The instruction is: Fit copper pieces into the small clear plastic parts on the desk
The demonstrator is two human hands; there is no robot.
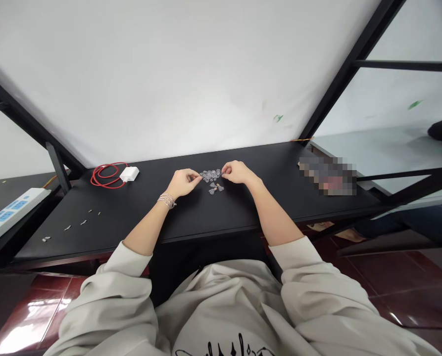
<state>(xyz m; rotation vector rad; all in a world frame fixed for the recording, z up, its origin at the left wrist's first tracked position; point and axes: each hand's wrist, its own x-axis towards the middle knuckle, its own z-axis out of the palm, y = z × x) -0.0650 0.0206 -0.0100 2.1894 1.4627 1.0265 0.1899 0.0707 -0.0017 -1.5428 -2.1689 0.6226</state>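
Observation:
On the black table (131, 212) lies a small cluster of clear, round transparent pieces (211, 174). My left hand (183, 182), with a beaded bracelet (167, 200) at the wrist, pinches at the cluster's left end. At its right end my right hand (236, 172) is also pinched, thumb and fingertips together. What either pinch holds is too small to make out. Just in front of the cluster are a few clear pieces with pinkish tips (216, 188), which neither hand touches.
A white charger (129, 173) with a coiled red cable (105, 184) lies at the left. Tiny light bits (83, 222) are scattered nearer the front left. A power strip (11, 215) stands farther left. A blurred-out flat item (328, 175) lies at the right.

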